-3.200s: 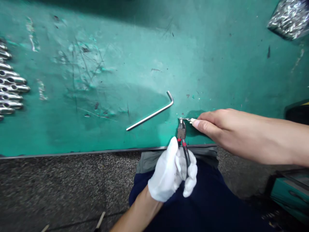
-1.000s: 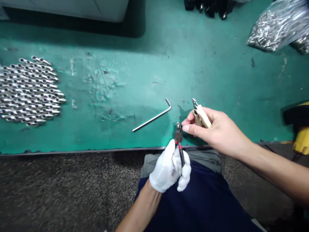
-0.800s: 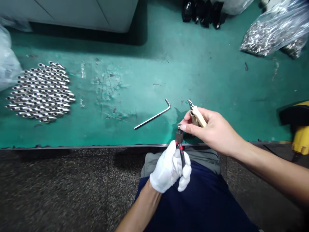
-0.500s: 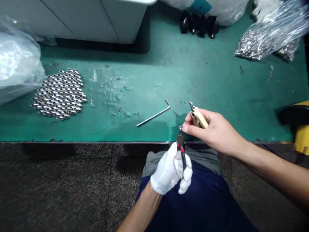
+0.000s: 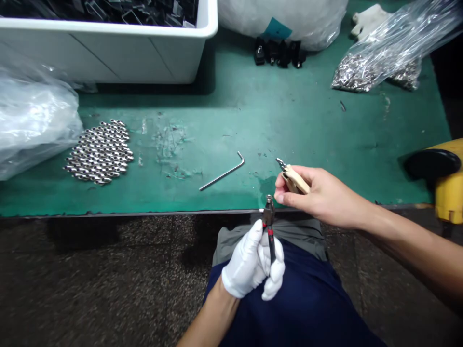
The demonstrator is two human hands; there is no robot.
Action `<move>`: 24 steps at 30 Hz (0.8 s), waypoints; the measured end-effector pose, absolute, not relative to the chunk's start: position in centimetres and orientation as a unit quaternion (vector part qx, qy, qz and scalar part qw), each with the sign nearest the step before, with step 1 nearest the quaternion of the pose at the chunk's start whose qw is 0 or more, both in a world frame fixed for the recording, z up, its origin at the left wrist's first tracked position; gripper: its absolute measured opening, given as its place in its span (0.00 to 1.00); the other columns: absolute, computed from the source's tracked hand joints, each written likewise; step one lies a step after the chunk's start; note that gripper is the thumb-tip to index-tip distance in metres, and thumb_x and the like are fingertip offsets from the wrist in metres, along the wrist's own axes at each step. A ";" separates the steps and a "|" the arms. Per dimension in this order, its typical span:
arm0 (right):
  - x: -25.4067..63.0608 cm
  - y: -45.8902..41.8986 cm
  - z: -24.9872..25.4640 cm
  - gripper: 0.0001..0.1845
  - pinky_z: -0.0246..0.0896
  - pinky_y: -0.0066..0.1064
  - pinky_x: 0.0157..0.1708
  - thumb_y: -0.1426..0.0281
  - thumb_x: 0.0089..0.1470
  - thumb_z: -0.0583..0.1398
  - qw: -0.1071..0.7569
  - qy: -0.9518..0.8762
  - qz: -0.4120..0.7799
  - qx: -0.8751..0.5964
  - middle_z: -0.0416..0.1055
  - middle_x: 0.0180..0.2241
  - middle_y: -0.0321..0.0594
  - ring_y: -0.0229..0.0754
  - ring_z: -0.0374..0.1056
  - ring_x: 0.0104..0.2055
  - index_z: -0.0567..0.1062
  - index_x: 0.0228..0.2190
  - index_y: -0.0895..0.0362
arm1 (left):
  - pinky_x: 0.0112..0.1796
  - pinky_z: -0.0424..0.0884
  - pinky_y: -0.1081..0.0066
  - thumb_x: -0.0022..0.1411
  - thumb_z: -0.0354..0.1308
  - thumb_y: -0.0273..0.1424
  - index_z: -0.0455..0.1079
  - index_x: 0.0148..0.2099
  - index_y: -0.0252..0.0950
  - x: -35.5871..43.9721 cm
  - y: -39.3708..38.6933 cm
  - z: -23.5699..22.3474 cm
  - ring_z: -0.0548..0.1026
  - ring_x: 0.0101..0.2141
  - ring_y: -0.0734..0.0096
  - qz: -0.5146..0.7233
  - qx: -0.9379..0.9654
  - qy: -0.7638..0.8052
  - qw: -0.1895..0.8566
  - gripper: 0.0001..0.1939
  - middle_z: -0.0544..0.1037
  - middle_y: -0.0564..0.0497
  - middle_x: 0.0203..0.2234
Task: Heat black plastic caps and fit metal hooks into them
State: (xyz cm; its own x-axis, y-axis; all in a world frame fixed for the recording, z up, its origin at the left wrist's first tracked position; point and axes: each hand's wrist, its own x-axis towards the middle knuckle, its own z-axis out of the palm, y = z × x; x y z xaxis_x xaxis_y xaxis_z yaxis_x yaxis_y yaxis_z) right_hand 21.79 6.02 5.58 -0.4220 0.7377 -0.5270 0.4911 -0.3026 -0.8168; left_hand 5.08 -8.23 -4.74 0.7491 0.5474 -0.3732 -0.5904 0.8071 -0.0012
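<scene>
My left hand [image 5: 253, 267], in a white glove, is closed around the red-and-black handles of small pliers [image 5: 269, 219] that point up at the bench edge. A small metal piece sits in the jaws. My right hand [image 5: 318, 195], bare, is closed on a tan-handled tool [image 5: 293, 176] with a metal tip pointing up and left. Its fingertips hover just right of the pliers' jaws. A bent hex key [image 5: 222, 172] lies on the green bench [image 5: 289, 125] to the left of both hands.
A stack of shiny metal tubes [image 5: 100, 152] lies at the left beside a clear plastic bag [image 5: 32, 120]. A white bin [image 5: 108, 43] stands at the back left. Black parts [image 5: 277, 52] and bags of small metal pieces [image 5: 376, 62] sit at the back right. A yellow tool [image 5: 446, 185] is at the right edge.
The view has tilted up, showing more of the bench's back. My left hand with the pliers has dropped slightly toward my lap. My right hand's fingertips have drawn away from the pliers' jaws.
</scene>
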 end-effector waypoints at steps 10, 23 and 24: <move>23.0 5.8 6.3 0.09 0.52 0.28 0.29 0.65 0.55 0.65 0.092 -0.562 0.649 -0.504 0.65 0.28 0.32 0.37 0.58 0.30 0.71 0.35 0.56 | 0.11 0.64 0.75 0.71 0.36 0.54 0.72 0.32 0.30 5.6 -8.7 -4.4 0.68 0.10 0.69 0.295 -0.031 0.201 0.934 0.36 0.73 0.47 0.14; 24.8 6.0 4.4 0.10 0.57 0.29 0.31 0.71 0.56 0.64 0.109 -0.499 0.743 -0.433 0.70 0.33 0.36 0.37 0.63 0.31 0.70 0.40 0.57 | 0.10 0.62 0.74 0.70 0.37 0.55 0.72 0.31 0.32 5.8 -8.6 -4.0 0.66 0.09 0.69 0.254 0.003 0.196 0.947 0.36 0.71 0.48 0.12; 25.0 6.2 4.4 0.10 0.57 0.29 0.31 0.72 0.55 0.63 0.102 -0.498 0.748 -0.426 0.70 0.33 0.36 0.37 0.63 0.31 0.70 0.40 0.57 | 0.10 0.62 0.73 0.70 0.37 0.55 0.71 0.31 0.32 5.8 -8.6 -4.0 0.65 0.09 0.70 0.247 0.007 0.200 0.948 0.36 0.71 0.48 0.12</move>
